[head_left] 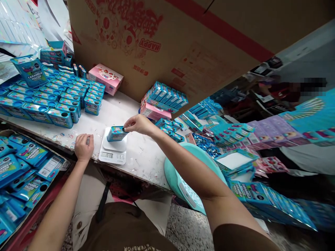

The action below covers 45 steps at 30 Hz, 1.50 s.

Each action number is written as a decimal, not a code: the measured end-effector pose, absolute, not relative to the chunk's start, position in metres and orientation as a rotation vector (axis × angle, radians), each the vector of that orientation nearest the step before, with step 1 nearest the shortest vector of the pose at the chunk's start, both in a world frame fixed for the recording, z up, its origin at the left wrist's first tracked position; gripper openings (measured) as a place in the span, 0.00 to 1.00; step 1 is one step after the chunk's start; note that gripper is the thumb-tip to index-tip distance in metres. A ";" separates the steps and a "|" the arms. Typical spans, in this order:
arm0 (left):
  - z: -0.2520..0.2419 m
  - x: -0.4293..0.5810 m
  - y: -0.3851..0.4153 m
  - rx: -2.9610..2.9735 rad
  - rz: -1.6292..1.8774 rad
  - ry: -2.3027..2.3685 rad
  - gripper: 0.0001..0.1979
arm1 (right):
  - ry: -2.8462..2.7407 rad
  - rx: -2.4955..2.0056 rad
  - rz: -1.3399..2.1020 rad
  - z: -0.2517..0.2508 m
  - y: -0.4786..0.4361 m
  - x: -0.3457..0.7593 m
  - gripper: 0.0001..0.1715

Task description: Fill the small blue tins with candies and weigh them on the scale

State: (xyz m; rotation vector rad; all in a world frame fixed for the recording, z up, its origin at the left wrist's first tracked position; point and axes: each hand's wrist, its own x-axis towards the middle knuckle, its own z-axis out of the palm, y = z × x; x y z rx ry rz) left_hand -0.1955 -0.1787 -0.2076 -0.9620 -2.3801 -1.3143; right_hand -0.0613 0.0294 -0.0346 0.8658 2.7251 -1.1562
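A small blue candy box [116,133] stands on a white digital scale [113,154] whose display shows digits. My right hand [139,124] pinches the box's right top corner with thumb and fingers. Near the table edge, left of the scale, my left hand [83,146] rests as a loose fist; whether anything is in it is hidden.
Rows of filled blue boxes [52,101] cover the white table [146,157] at the left. A pink box [105,78] and a large cardboard carton [167,45] stand behind. More blue boxes [167,94] lie at centre. Flat blue packs [23,164] fill a tray lower left. A teal stool [180,181] sits right.
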 end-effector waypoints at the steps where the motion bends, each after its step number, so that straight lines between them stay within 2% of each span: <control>1: -0.207 -0.195 -0.179 -0.962 -1.311 -2.377 0.13 | 2.752 0.852 -1.101 -0.033 0.028 -0.061 0.09; 6: -0.205 -0.195 -0.179 -0.970 -1.318 -2.373 0.13 | 2.853 0.776 -0.924 -0.029 0.024 -0.061 0.10; 16: -0.204 -0.195 -0.179 -0.953 -1.319 -2.384 0.13 | 2.899 0.709 -0.850 -0.029 0.024 -0.063 0.17; 29: -0.204 -0.195 -0.179 -0.950 -1.316 -2.389 0.13 | 2.912 0.734 -0.873 -0.020 0.023 -0.061 0.09; 38: -0.208 -0.201 -0.177 -0.937 -1.316 -2.384 0.13 | 2.827 0.916 -1.104 -0.005 0.035 -0.041 0.09; 45: -0.204 -0.206 -0.172 -0.953 -1.335 -2.368 0.13 | 2.762 1.049 -1.355 0.004 0.046 -0.017 0.04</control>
